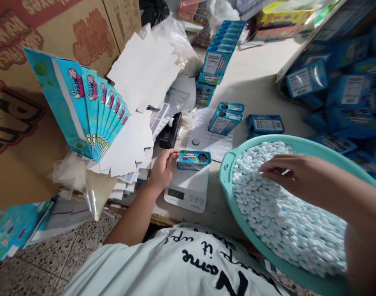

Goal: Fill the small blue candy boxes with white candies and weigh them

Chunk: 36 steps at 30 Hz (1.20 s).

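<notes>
A small blue candy box (pixel 194 160) lies on the white kitchen scale (pixel 188 181), whose display is lit. My left hand (pixel 163 168) grips the box's left end between thumb and fingers. To the right is a turquoise basin (pixel 226 176) full of small white and pale blue candies (pixel 268 201). My right hand (pixel 283 169) is over the candies, its fingertips drawn together close to the heap. What those fingers hold, if anything, is hidden.
Blue boxes (pixel 226 119) stand behind the scale, with a long row (pixel 220 57) farther back. A carton of blue boxes (pixel 345 90) is at right. Left are white card sheets (pixel 145 70), fanned blue cartons (pixel 92 102), a black tape dispenser (pixel 171 131) and a large cardboard box (pixel 21 123).
</notes>
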Motion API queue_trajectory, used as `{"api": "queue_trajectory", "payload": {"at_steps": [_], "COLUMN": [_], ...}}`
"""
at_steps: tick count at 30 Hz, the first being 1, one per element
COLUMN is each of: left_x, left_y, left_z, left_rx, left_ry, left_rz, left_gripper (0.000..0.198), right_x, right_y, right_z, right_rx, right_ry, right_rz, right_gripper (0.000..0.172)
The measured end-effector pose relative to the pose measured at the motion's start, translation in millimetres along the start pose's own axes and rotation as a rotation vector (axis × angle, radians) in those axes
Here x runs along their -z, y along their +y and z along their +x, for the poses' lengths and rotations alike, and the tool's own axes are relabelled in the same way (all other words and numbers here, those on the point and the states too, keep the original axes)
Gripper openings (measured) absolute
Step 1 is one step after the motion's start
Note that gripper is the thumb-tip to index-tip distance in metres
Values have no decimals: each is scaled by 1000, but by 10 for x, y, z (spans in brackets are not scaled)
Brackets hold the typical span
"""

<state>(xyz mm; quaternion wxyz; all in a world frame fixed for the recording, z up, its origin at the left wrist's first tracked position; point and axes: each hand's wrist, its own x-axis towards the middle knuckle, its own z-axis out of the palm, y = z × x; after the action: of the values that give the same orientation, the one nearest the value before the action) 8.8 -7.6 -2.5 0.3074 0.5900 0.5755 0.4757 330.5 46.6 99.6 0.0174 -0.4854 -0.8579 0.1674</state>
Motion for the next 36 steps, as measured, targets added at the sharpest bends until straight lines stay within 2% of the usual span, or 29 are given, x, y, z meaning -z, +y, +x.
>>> {"api": "queue_trajectory", "payload": {"at_steps": [3,8,12,16,20,26,32,36], "left_x": [0,12,18,13,10,13,2,0], "left_y": [-3,-8,-15,-26,-38,-45,-35,-38], "left_z": [4,14,19,19,17,17,17,11], "left_rx": [14,30,33,39,34,22,-14,-35], "left_ry": [5,9,23,22,34,39,18,20], "left_rz": [-6,-10,-27,-59,-55,-48,-54,-56], "left_gripper": [59,64,64,64,62,61,60,57], "right_x": [28,58,87,125,166,186,307,345], "right_y": [-9,-51,-265,-515,-691,-860,-1023,-1040], "right_z": [-8,-38,-12,135,402,714,614,565], "right_rx": [-18,-8,154,362,514,695,730,736], "right_ry": [-15,131,275,397,369,348,369,383], "right_rz": [61,26,1,-81,-180,-185,-231,-252], "right_gripper": [33,38,37,30,32,31,30,30]}}
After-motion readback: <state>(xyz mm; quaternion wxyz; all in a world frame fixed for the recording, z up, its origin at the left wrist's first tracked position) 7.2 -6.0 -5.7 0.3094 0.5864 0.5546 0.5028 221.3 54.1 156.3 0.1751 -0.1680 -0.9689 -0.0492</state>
